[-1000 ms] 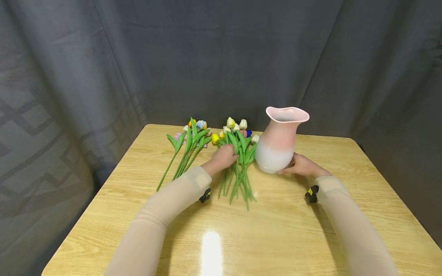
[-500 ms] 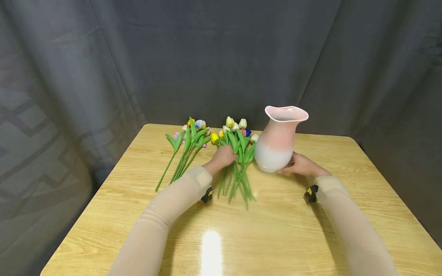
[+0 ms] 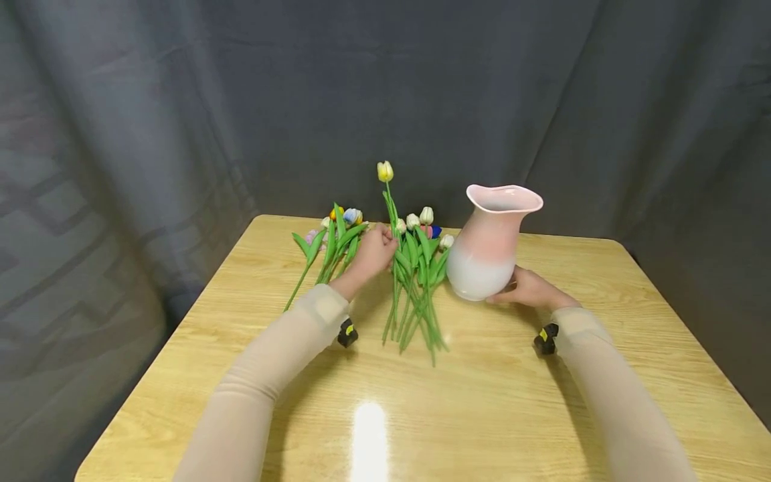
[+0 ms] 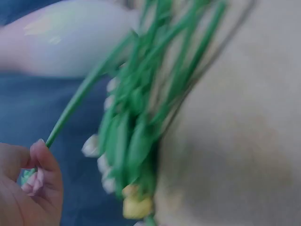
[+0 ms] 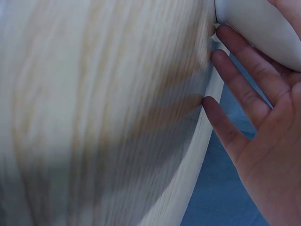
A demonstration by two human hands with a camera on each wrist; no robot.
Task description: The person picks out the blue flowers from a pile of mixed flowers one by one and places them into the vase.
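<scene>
My left hand [image 3: 375, 249] pinches the green stem of a pale yellow tulip [image 3: 385, 171]. That flower's head stands above the others; in the left wrist view its stem [image 4: 75, 101] slants up from the thumb and fingertips. Right beside the hand lies a bunch of tulips [image 3: 421, 261] with mostly white heads. A pink and white vase [image 3: 484, 251] with a wavy mouth leans slightly right. At its lower right side, my right hand [image 3: 527, 289] holds the base between thumb and fingers. In the right wrist view the fingers [image 5: 247, 96] spread straight near the tabletop.
A second group of tulips [image 3: 337, 244], with orange, blue and pale heads, lies left of the left hand on the wooden table [image 3: 458, 415]. Dark curtains [image 3: 385, 100] hang close behind the table's far edge and along both sides.
My left hand has moved up and left out of the bunch, raising the pale yellow tulip above the other flowers. The right hand and the vase stay where they were.
</scene>
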